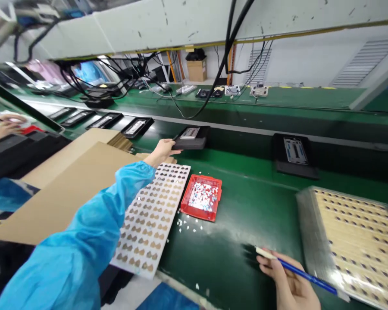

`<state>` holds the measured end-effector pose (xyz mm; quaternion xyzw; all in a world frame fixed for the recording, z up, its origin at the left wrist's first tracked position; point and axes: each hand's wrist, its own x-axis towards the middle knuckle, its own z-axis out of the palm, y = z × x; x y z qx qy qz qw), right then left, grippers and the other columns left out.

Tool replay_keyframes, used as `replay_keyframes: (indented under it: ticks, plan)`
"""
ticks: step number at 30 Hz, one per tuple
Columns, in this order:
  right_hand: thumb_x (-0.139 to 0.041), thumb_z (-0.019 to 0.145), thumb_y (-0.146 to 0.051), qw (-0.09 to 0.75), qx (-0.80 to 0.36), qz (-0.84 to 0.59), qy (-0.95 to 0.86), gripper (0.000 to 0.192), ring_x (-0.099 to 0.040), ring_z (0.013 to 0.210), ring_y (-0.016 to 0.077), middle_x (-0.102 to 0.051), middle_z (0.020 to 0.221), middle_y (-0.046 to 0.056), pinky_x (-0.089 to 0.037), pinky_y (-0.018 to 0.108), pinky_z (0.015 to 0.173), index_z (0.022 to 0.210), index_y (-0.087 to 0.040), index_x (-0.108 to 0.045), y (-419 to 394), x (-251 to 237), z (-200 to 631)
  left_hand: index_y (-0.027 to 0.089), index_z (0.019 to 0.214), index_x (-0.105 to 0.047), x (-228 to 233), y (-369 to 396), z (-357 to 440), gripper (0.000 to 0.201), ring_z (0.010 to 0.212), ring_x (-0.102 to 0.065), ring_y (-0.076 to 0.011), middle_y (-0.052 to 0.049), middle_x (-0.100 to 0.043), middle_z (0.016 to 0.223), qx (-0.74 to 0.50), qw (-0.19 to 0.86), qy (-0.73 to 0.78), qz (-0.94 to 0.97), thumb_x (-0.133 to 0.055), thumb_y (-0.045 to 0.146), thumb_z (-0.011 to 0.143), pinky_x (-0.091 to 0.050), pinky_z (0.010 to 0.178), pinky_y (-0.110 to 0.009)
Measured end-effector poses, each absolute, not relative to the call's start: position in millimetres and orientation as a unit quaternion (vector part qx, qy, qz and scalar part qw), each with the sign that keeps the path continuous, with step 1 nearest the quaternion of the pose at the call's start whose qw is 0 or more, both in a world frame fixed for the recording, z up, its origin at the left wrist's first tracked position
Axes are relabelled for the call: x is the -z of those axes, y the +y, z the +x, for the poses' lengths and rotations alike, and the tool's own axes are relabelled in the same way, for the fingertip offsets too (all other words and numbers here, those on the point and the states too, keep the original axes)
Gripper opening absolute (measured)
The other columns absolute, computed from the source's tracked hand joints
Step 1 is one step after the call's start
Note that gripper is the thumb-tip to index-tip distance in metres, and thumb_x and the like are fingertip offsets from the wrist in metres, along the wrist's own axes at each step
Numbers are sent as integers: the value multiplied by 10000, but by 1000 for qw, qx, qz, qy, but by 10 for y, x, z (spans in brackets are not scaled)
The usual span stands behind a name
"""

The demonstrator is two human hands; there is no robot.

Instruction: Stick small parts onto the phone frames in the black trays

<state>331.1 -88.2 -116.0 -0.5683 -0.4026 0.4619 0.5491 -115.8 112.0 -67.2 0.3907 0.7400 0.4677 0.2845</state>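
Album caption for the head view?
Left hand gripping a black rectangular tray, right hand holding a slim blue-and-white tool, over a green work surface.

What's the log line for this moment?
left hand: grips black tray | right hand: holds blue pen-like tool | red bin: holds small white pieces

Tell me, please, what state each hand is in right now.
Left hand: closed, holding a black tray by its edge.
Right hand: closed, holding a blue-and-white pen-like tool.
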Motion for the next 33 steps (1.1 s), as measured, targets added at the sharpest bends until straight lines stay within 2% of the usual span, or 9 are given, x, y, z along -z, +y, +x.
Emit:
replay_keyframes:
  ticks: [4, 9, 14, 17, 20, 23, 26, 28, 33]
  plan:
    - [-929, 876, -546, 589, -373, -559, -448, 394, -838, 674, 289, -853, 882, 119, -734, 357, 590, 923, -177, -798, -1188, 819, 3377, 137, 1311, -664, 528, 472, -451, 306, 946, -783, -207, -102, -759, 1142, -514, 402, 659, 373, -635, 116, 1007, -735, 803, -376]
    - [-882, 958, -399, 626, -240, -527, -522, 205, -844, 777, 295, -835, 862, 88, -685, 330, 526, 921, -221, -785, -1560, 310, 3448, 226, 1564, -543, 462, -681, 595, 616, 1019, -803, -264, -141, -678, 1473, -509, 554, 528, 393, -666, 216, 961, -762, 708, -414]
    - [-862, 957, -429, 549, -240, -569, -562, 233, -843, 796, 272, -852, 951, 104, -720, 357, 639, 962, -204, -800, -1515, 288, 3627, 287, 1708, -364, 952, -1688, 1420, 686, 938, -810, -255, -170, -641, 1545, -484, 609, 490, 393, -538, 329, 1046, -739, 593, -374]
    - [-852, 933, -475, 476, -313, -581, -580, 270, -846, 891, 275, -856, 991, 103, -738, 380, 757, 952, -208, -813, -1425, 457, 3719, 315, 1749, -266, 1336, -2072, 1697, 665, 977, -810, -269, -179, -604, 1599, -497, 545, 537, 410, -432, 362, 1106, -733, 602, -383]
    - [-828, 936, -466, 427, -375, -568, -596, 243, -840, 925, 260, -855, 991, 88, -724, 345, 786, 932, -223, -821, -1400, 613, 3745, 320, 1758, -242, 1524, -2294, 1771, 656, 1149, -781, -304, -180, -594, 1600, -473, 417, 611, 479, -417, 347, 1126, -742, 785, -443]
    - [-770, 975, -436, 374, -396, -559, -625, 212, -836, 928, 259, -853, 999, 83, -715, 347, 798, 966, -232, -827, -1426, 682, 3720, 274, 1748, -291, 1456, -2392, 1693, 657, 1349, -675, -347, -199, -603, 1537, -400, 247, 665, 579, -468, 310, 1117, -668, 1019, -515]
    - [-694, 1010, -347, 332, -382, -536, -676, 159, -832, 955, 263, -852, 1014, 74, -707, 368, 847, 1003, -243, -814, -1444, 693, 3689, 244, 1685, -411, 1268, -2385, 1580, 613, 1404, -596, -387, -219, -581, 1538, -336, 99, 672, 653, -538, 216, 1086, -574, 1121, -593]
    - [-651, 1017, -281, 313, -359, -516, -712, 149, -828, 970, 259, -848, 1019, 65, -695, 372, 883, 1022, -250, -796, -1440, 696, 3677, 227, 1620, -487, 1177, -2329, 1541, 570, 1400, -581, -370, -199, -623, 1496, -328, 63, 641, 691, -554, 136, 1062, -543, 1153, -573]
    - [-580, 1037, -225, 264, -300, -490, -775, 172, -820, 958, 245, -831, 1016, 62, -675, 350, 872, 1065, -254, -747, -1417, 721, 3655, 166, 1478, -625, 1259, -2107, 1620, 468, 1328, -631, -301, -154, -726, 1346, -326, 93, 534, 775, -476, 80, 1043, -560, 1137, -462]
